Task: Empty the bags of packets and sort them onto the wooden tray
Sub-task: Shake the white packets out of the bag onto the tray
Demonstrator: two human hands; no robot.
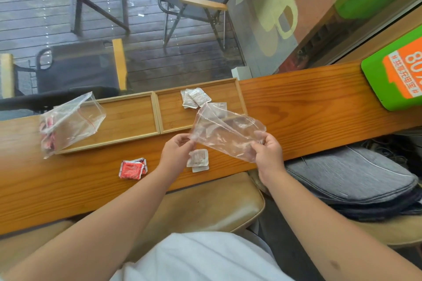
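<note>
Green box (395,82), at right end of surface (296,102): orange label reads "80", upside down; smaller characters illegible. Print on white packets (195,97) too small to read.

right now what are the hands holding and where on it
Both hold one clear bag, raised over the counter: the left hand pinches its left end, the right hand its lower right end.

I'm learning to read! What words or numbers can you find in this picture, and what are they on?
"80": big white digits, seen upside down and cut off by the picture's edge, on the orange patch of the green sign.
White characters beside the digits: too blurred to read.
Print on the white packets and red packets: too small to read.
</note>
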